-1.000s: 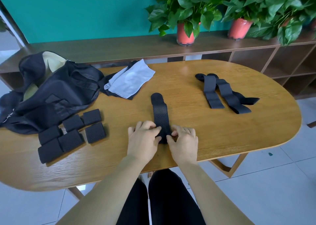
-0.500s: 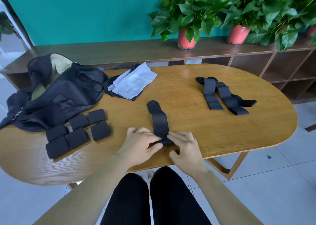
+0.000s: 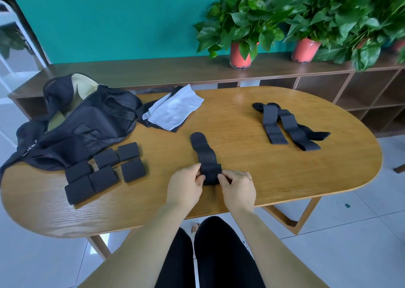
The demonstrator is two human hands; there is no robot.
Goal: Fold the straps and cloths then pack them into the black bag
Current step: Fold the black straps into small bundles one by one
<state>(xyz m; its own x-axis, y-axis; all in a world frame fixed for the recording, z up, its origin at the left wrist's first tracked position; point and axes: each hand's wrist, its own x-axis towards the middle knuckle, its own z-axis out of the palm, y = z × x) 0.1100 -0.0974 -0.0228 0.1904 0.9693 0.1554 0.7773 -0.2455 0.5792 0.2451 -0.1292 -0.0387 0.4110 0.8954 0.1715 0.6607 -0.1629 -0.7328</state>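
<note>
I sit at the table (image 3: 274,173). My left hand (image 3: 186,186) and my right hand (image 3: 237,188) are close together near my edge of it. Both hold the same black strap (image 3: 205,154). My left hand pinches its left side and my right hand pinches its right side, with my thumbs and fingers curled on it. The near end of the strap is folded over between my hands. The rest of it lies flat on the table and points away from me. Its far end is round.

The black bag (image 3: 87,130) lies on the left side of the table. Its top is open and I can see a pale lining inside. Six folded straps (image 3: 103,167) sit in a bunch just in front of the bag. They look like small black squares, and some touch each other.

A light cloth (image 3: 173,110) lies just to the right of the bag, on top of a dark cloth (image 3: 149,116). More long straps (image 3: 285,125) lie unfolded on the right side of the table, well apart from my hands. They cross over each other.
</note>
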